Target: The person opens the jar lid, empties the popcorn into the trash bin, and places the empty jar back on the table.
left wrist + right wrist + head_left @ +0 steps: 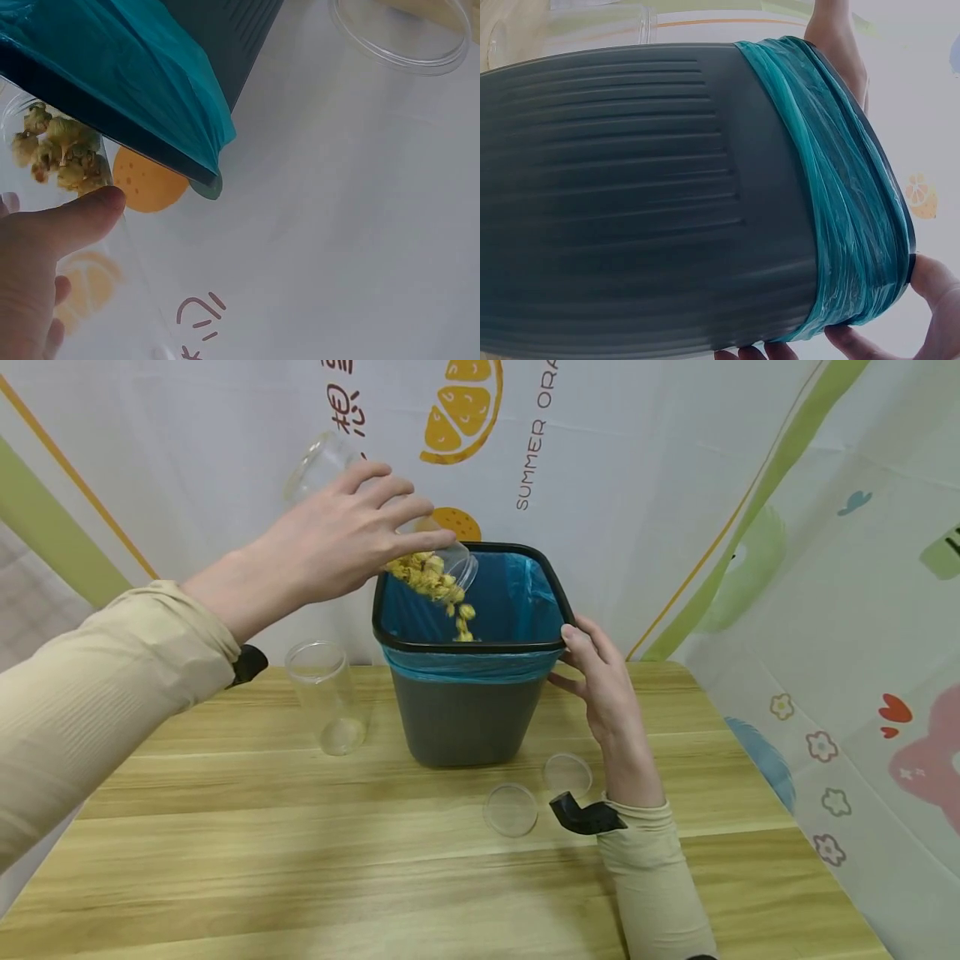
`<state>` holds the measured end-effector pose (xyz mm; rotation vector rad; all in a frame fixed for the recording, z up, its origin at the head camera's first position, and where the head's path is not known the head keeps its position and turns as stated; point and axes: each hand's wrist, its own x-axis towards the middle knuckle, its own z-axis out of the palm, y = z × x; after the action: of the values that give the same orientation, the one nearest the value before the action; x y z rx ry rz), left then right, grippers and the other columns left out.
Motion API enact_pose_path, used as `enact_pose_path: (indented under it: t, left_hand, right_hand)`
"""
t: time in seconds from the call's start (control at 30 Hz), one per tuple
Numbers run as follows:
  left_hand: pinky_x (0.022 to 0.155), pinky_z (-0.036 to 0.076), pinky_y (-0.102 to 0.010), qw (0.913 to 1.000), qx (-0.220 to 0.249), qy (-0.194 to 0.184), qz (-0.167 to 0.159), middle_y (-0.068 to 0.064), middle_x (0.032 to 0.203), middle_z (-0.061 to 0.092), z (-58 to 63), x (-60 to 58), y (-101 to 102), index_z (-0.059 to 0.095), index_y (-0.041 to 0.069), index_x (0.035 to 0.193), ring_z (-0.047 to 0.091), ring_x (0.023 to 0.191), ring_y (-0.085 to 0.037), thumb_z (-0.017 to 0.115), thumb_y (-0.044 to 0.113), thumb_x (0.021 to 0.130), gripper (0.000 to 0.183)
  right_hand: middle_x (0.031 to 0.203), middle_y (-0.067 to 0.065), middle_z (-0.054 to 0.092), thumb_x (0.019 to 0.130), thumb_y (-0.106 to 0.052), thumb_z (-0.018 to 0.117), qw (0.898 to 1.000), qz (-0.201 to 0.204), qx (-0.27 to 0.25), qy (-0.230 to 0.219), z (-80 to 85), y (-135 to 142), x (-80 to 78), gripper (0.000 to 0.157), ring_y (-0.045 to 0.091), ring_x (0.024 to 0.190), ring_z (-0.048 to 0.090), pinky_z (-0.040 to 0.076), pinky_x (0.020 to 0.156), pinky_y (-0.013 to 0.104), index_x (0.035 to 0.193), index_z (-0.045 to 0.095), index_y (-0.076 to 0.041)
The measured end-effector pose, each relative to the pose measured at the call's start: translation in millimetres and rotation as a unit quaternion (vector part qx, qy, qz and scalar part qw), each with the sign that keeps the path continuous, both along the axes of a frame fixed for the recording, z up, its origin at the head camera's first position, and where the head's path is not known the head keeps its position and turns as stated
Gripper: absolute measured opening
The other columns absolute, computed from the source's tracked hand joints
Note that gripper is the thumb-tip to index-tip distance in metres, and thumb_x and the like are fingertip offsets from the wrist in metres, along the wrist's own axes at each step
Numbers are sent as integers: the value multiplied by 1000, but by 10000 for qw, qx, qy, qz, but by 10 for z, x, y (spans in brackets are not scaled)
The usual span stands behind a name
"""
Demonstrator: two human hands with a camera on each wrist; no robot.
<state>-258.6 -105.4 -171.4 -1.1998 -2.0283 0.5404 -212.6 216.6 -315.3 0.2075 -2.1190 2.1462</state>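
Observation:
My left hand [360, 531] grips a clear plastic jar [321, 464], tilted with its mouth over the bin. Yellow dried flower buds [427, 575] gather near the jar's mouth, and a few tumble down into the bin. The left wrist view shows the thumb pressed along the jar's wall beside the buds [66, 150]. A dark grey trash bin [465, 718] with a black rim stands upright, lined with a blue bag [517, 593]. At the bin's right rim my right hand [603, 681] holds on, thumb on the rim and fingers against the outer side.
A second clear jar [318, 702] stands left of the bin. Two clear round lids [511, 810] lie on the wooden table [300, 860] in front of the bin, toward the right. Behind hangs a white printed curtain [637, 468].

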Motion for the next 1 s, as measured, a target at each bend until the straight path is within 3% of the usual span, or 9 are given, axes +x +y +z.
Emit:
enact_pose_path:
  t: [0.3,0.57,1.0]
  left_hand:
    - [119,36,-52,10000,-69,49,36,-18,136,61,26,-11,44,57,21,146,54,127,-39,58,-6,98,55]
    - [120,35,-51,9994,-284,141,156,-18,138,59,29,4,71,54,21,148,52,129,-38,59,-11,93,63]
    - [125,30,-51,9937,-990,331,411,-18,139,57,116,51,205,50,23,151,47,134,-39,83,-2,78,83]
  right_hand:
    - [139,4,54,103,-42,55,10000,-18,26,52,6,-12,14,52,32,123,57,47,108,64,149,51,-18]
    - [141,5,54,103,-43,56,10000,-38,42,48,-2,-17,10,52,37,127,56,47,108,65,148,52,-18]
    - [141,5,55,102,-43,56,10000,-45,12,7,3,-19,18,51,35,126,57,48,108,64,147,52,-19]
